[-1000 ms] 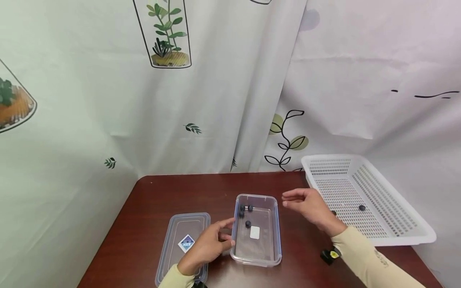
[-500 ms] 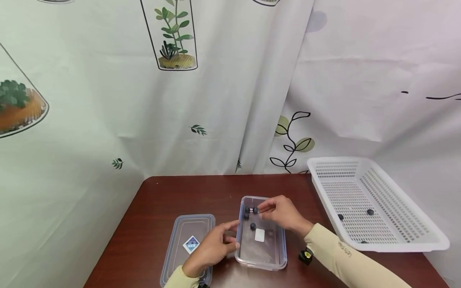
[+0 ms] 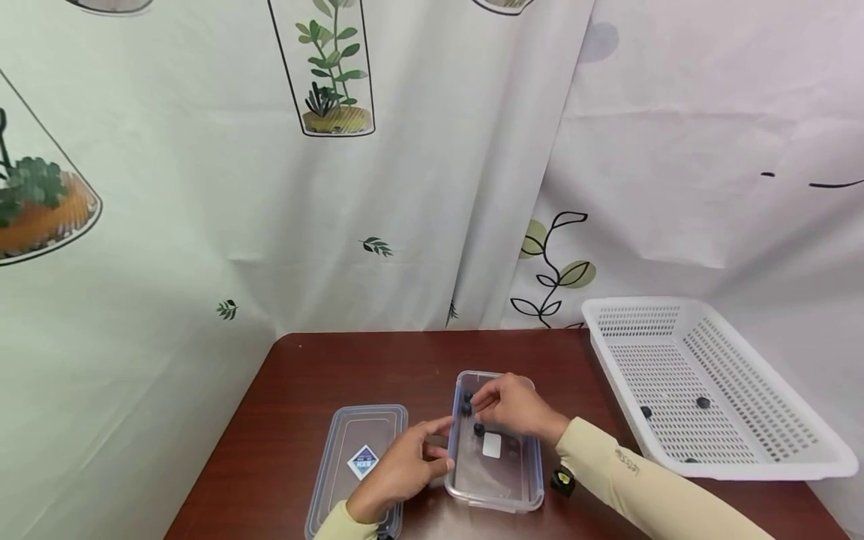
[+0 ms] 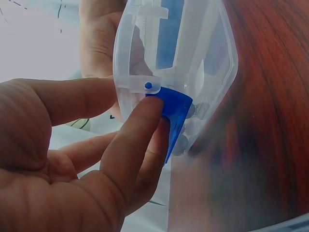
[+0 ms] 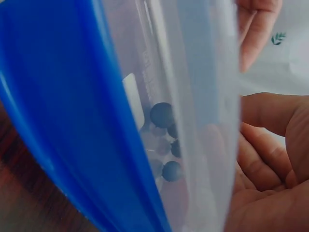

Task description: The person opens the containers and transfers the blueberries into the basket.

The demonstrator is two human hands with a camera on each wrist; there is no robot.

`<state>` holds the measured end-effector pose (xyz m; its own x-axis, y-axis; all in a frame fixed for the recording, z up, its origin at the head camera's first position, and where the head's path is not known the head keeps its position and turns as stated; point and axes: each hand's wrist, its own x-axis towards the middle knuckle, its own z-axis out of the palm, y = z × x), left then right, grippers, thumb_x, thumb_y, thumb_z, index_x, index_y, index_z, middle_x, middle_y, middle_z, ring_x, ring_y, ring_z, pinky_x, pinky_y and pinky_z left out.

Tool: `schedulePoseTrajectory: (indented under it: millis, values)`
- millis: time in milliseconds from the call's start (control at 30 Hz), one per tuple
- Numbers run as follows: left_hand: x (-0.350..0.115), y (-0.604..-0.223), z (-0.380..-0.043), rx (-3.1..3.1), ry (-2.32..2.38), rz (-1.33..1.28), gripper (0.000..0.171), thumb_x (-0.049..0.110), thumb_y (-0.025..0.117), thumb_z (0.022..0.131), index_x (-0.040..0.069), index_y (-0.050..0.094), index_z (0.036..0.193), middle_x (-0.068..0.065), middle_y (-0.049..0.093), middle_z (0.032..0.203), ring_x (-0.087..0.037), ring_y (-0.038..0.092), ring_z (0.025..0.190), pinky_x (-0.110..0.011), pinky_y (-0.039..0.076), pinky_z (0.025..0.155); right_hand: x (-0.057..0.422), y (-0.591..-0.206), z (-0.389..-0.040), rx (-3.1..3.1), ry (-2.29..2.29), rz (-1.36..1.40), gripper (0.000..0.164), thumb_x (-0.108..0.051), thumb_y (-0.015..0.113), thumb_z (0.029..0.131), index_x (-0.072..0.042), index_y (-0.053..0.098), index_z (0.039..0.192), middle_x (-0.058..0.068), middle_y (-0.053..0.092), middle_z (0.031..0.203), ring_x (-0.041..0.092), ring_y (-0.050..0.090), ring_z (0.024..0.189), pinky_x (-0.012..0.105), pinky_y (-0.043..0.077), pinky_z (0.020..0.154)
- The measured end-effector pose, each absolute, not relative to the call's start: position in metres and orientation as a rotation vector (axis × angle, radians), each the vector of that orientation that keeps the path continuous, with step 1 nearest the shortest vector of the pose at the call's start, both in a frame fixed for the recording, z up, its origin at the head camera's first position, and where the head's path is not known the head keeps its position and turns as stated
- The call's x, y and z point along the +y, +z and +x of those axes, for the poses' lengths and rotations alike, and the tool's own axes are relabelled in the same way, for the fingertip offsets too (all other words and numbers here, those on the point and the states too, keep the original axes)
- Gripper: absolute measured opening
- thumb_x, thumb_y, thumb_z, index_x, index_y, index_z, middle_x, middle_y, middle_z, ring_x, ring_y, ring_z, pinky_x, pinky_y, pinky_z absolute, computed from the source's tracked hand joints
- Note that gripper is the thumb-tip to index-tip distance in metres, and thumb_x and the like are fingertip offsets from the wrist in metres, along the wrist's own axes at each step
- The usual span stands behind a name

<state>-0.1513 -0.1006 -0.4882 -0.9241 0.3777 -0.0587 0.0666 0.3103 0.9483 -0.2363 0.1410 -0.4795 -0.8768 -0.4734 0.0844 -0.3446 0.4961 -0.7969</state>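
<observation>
A clear plastic food container (image 3: 491, 480) with blue clips stands on the table, several blueberries (image 3: 479, 430) at its left. My left hand (image 3: 412, 466) rests against its left side, index finger and thumb spread. In the left wrist view, a fingertip touches a blue clip (image 4: 173, 102). My right hand (image 3: 516, 406) reaches over the far half of the container, fingertips bent down near the berries. In the right wrist view the cloudy wall hides those fingertips, so whether they hold a berry does not show. Dark berries (image 5: 162, 115) show through the container there.
A clear lid (image 3: 351, 439) with a blue-and-white label lies left of the container, partly under the left forearm. At the right, a white perforated basket (image 3: 749, 352) holds several blueberries (image 3: 703, 403). A printed curtain (image 3: 405, 187) hangs behind the dark red table (image 3: 378, 360).
My right hand has moved left from beside the basket to over the container and down towards the berries. The left hand stays at the container's side. The whole view has shifted slightly.
</observation>
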Motion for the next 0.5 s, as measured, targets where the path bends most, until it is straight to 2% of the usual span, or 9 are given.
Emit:
schedulePoseTrajectory:
  millis: [133,267,500]
  values:
    - [-0.100,-0.487,-0.151,2.314,1.639,0.407,0.066,-0.001,0.077,0.090,0.001,0.055,0.152,-0.020,0.061,0.136,-0.024,0.070,0.106,-0.021,0.056,0.075,0.137,-0.483,-0.237,2.633,-1.259,-0.786,0.019,0.000,0.086,0.078,0.001,0.082,0.096,0.006,0.081,0.086,0.012,0.078,0.077,0.022,0.060,0.068]
    - [-0.101,-0.486,-0.150,2.321,1.625,0.405,0.066,-0.001,0.078,0.090,0.001,0.055,0.152,-0.019,0.061,0.137,-0.023,0.069,0.106,-0.021,0.055,0.075,0.134,-0.485,-0.235,2.712,-1.135,-0.829,0.017,-0.001,0.087,0.075,-0.005,0.083,0.090,0.000,0.080,0.081,0.005,0.074,0.073,0.020,0.058,0.066]
    - [-0.102,-0.487,-0.151,2.315,1.644,0.415,0.066,-0.001,0.078,0.089,0.001,0.055,0.151,-0.019,0.061,0.136,-0.025,0.070,0.106,-0.021,0.055,0.074,0.129,-0.490,-0.230,2.790,-1.022,-0.926,0.019,0.003,0.086,0.071,-0.006,0.083,0.088,-0.003,0.078,0.078,-0.003,0.066,0.068,0.020,0.055,0.062]
